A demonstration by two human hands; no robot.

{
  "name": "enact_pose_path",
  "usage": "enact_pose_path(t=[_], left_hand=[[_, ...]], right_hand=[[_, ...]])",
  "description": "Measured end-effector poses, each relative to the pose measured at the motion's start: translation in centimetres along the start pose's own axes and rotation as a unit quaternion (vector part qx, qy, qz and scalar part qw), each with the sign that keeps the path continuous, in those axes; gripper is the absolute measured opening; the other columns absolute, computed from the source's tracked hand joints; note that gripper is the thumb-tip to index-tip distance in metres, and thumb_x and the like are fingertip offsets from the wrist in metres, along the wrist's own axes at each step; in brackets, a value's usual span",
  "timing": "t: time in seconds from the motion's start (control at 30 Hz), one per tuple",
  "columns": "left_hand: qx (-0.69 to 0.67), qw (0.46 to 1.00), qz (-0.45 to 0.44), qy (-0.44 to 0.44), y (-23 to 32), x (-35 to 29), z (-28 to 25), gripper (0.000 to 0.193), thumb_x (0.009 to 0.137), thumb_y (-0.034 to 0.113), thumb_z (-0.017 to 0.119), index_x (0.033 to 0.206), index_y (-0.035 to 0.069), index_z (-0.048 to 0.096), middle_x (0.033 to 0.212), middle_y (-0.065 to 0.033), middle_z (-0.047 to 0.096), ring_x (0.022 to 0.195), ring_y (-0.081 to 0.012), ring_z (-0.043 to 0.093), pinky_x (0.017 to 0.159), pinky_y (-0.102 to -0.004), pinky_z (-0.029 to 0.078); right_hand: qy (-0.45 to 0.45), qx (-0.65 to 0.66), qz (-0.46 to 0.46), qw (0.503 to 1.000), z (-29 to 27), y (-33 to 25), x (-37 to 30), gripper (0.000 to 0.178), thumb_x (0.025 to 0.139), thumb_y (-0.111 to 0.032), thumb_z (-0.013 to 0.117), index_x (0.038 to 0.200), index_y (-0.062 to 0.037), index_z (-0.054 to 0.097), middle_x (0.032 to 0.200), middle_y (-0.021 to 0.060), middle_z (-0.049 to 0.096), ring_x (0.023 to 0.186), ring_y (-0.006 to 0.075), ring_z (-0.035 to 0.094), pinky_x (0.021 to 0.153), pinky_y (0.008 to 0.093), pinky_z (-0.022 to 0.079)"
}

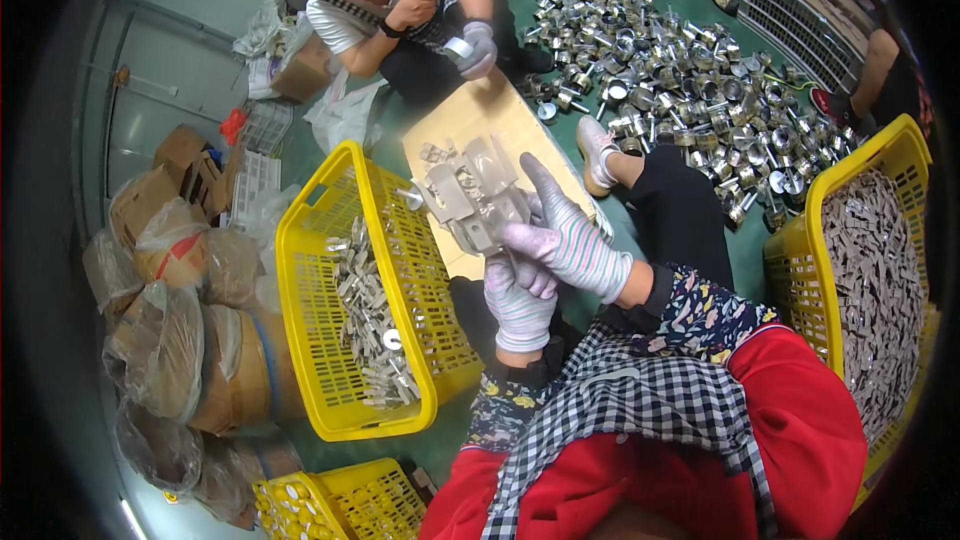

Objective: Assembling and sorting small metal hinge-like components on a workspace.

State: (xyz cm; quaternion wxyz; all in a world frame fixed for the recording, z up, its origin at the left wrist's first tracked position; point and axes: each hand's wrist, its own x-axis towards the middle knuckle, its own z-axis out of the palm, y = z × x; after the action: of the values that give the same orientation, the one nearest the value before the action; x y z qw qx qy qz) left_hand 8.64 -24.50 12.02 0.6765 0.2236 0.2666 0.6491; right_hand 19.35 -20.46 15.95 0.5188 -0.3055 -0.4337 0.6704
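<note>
Grey-beige curved pieces (452,198) are clustered in front of me over a light wooden board (425,150). My right hand (585,245), in a striped knit glove, reaches in from the right, its thumb and a long finger on either side of the nearest pieces. Below it my left hand (520,305), gloved alike, has its fingers curled at the cluster's near edge around a grey-beige piece. The fingers partly hide what they hold. Across the board a co-worker's gloved hand (478,48) holds a white round part (458,47).
A yellow basket (288,270) with small metal parts stands left, another (818,270) with many grey-beige pieces right. A third (390,500) with yellow parts is lower left. Metal cup-shaped parts (690,90) lie heaped on the green floor. Wrapped boxes (235,370) line the left.
</note>
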Motion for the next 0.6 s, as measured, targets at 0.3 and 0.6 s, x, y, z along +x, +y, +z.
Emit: enact_pose_path(t=[0.3, 0.6], left_hand=[[-0.152, 0.968, -0.093, -0.179, 0.1, 0.3, -0.9, 0.034, 0.090, 0.038, 0.043, 0.095, 0.005, 0.051, 0.045, 0.0078, 0.023, 0.034, -0.0070, 0.021, 0.037, -0.0248, 0.026], [-0.089, 0.979, -0.061, -0.175, 0.3, 0.1, -0.5, 0.035, 0.089, 0.039, 0.045, 0.095, 0.005, 0.053, 0.045, 0.0073, 0.024, 0.035, -0.0073, 0.023, 0.038, -0.0229, 0.026]], right_hand=[[-0.064, 0.163, 0.033, 0.984, -0.1, -0.1, 1.0, 0.049, 0.081, -0.029, 0.058, 0.119, -0.0012, 0.046, 0.108, 0.0062, 0.054, 0.093, 0.0132, 0.052, 0.082, 0.0266, 0.043], [-0.096, 0.082, -0.005, 0.992, -0.5, -1.8, 0.2, 0.053, 0.080, -0.024, 0.053, 0.126, 0.0001, 0.043, 0.105, 0.0065, 0.056, 0.089, 0.0122, 0.052, 0.076, 0.0246, 0.043]])
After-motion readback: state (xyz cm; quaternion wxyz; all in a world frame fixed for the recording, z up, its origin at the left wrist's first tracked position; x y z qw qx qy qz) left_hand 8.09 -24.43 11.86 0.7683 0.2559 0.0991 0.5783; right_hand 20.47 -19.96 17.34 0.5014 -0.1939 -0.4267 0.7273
